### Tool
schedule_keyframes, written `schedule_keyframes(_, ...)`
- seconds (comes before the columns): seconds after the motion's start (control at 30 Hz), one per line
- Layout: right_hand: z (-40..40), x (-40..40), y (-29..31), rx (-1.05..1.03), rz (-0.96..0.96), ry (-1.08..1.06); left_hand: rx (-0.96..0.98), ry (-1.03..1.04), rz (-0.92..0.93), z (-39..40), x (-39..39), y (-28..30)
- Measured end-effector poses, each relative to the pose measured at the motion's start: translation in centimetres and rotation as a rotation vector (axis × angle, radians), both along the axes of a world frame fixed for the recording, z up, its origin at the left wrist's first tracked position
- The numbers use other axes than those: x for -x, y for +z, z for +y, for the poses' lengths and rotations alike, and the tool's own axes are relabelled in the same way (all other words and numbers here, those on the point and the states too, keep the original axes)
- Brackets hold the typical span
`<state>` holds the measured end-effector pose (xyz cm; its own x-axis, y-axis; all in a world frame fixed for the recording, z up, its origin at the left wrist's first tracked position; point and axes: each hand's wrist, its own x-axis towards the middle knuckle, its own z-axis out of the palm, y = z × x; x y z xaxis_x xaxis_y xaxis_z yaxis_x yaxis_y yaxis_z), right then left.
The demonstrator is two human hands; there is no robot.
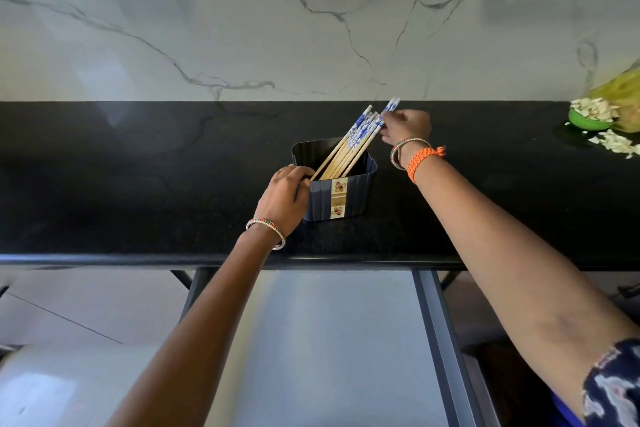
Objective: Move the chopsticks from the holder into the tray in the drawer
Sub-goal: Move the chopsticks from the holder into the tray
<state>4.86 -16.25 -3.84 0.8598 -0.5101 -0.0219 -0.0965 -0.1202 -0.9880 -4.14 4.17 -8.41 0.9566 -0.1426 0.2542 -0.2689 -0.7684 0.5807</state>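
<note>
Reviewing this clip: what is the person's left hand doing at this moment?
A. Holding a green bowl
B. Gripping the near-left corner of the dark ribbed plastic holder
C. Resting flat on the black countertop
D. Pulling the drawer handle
B: the left hand grips the rim and corner of the dark ribbed plastic holder, while the right hand pinches the blue-patterned tops of the bamboo chopsticks.

Single head-worn view, aimed forward and down, desk (138,184) seen from close above, wall faced beyond
</note>
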Motion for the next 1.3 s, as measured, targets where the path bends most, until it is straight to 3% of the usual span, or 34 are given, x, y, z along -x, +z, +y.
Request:
schedule_keyframes(0.27,-0.7,6.4,8.5,-0.32,-0.237,-0.022,-0.012,-0.035,-0.178,-1.6,3.3,5.9)
schedule_keyframes(0.37,0.8,10.5,9.5,-0.423,-0.273,0.066,-0.136,0.005,-0.21,-2.3,5.0,7.7)
schedule_keyframes(0.5,3.0,15.0,8.1,-0.5,-0.18,0.172,-0.325,-0.025,-0.201,-1.7,7.6,7.7)
schedule_keyframes(0.57,3.6,16.5,7.3,-0.309,-0.044,0.168,-0.43,-0.034,-0.249,-0.5,9.1,7.2)
schedule_keyframes(0.63,3.7,18.2,6.3,0.306,0.112,0.145,-0.554,-0.064,-0.304,0.8,10.5,6.4)
schedule_keyframes(0.7,4.3,20.2,4.8,0.979,0.019,0.102,-0.649,-0.118,-0.367,1.7,11.7,5.4)
schedule_keyframes(0.77,5.5,22.6,3.7,1.336,-0.144,0.326,-0.693,-0.162,-0.436,2.3,12.8,4.5)
schedule_keyframes(0.83,6.5,24.9,2.2,1.226,-0.107,0.684,-0.741,-0.201,-0.53,2.7,14.2,3.6)
schedule_keyframes(0.93,6.8,27.8,-2.4,0.951,-0.081,0.77,-0.777,-0.262,-0.604,3.8,16.8,0.4)
schedule_keyframes(1.03,6.5,31.7,-9.8,0.866,0.02,0.828,-0.648,-0.135,-0.369,7.1,19.9,-5.8)
schedule_keyframes(1.17,5.0,37.1,-18.6,0.889,0.252,0.952,-0.57,0.02,0.209,12.2,24.4,-13.8)
schedule_keyframes(1.3,5.0,38.9,-22.3,0.978,0.311,0.959,-0.342,0.188,0.615,13.4,27.4,-18.4)
